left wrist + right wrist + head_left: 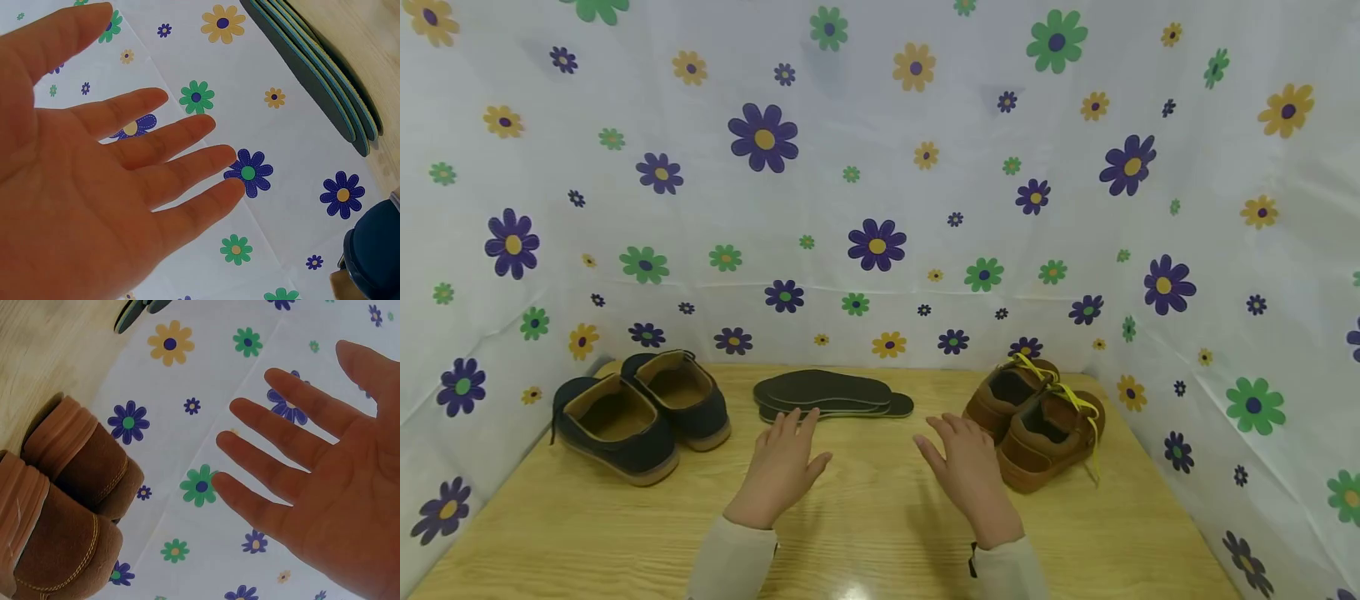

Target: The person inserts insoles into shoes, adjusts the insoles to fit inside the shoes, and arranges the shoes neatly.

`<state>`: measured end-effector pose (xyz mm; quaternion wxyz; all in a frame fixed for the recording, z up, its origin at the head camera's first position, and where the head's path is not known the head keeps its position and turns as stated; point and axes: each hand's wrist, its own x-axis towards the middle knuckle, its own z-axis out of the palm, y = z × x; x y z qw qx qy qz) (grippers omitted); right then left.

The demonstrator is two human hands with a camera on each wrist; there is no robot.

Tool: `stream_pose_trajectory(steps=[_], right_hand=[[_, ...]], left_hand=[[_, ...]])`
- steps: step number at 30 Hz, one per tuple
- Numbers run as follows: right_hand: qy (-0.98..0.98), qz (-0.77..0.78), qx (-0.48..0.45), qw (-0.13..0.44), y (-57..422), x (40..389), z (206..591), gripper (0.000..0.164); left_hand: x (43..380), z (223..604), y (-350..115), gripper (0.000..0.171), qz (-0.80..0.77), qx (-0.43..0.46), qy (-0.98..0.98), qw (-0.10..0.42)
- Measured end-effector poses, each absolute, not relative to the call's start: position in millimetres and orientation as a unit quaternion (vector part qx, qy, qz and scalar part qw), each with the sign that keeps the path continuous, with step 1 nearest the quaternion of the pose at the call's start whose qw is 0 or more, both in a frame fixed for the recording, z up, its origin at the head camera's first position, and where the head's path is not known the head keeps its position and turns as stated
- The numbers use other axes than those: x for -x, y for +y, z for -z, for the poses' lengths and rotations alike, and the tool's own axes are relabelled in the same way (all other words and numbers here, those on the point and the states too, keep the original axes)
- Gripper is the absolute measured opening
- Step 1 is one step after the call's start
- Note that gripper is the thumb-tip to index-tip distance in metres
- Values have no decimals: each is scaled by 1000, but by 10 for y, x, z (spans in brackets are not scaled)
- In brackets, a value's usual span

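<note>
My left hand (781, 467) is held over the table with fingers spread and nothing in it; its palm fills much of the left wrist view. Ahead of its fingertips lies a stack of dark insoles (823, 388), whose layered edges (319, 69) show in the left wrist view. My right hand (967, 471) is likewise spread and holds nothing. Just right of it stands a pair of brown shoes (1048, 442) with yellow laces, side by side. Over on the left is a pair of dark navy shoes (617, 425) with tan linings.
The wooden table (865, 517) bears all the shoes and insoles. A white cloth (820, 208) printed with flowers hangs behind it and along both sides, close to the table's edges.
</note>
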<state>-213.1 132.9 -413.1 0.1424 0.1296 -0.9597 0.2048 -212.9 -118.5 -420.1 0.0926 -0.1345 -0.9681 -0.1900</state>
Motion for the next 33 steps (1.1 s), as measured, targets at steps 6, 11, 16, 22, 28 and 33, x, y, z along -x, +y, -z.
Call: stream_pose_trajectory(steps=[6, 11, 16, 22, 28, 33], right_hand=[[-956, -205, -127, 169, 1435, 2162, 4113, 35], [-946, -210, -119, 214, 1560, 2203, 4127, 26], [-923, -238, -60, 295, 1755, 2247, 4160, 16], [-873, -297, 49, 384, 2072, 2294, 4256, 14], [-837, -305, 151, 428, 2389, 2354, 4327, 21], [-833, -319, 225, 392, 2550, 2339, 4380, 29]], left_hand=[[2097, 4167, -1182, 60, 196, 133, -968, 88], [2067, 4164, -1167, 59, 193, 138, -968, 86], [2051, 4174, -1164, 58, 188, 140, -968, 93], [2056, 4192, -1162, 57, 186, 142, -968, 91], [2099, 4182, -1169, 58, 189, 140, -968, 88], [2119, 4162, -1169, 58, 188, 138, -969, 82]])
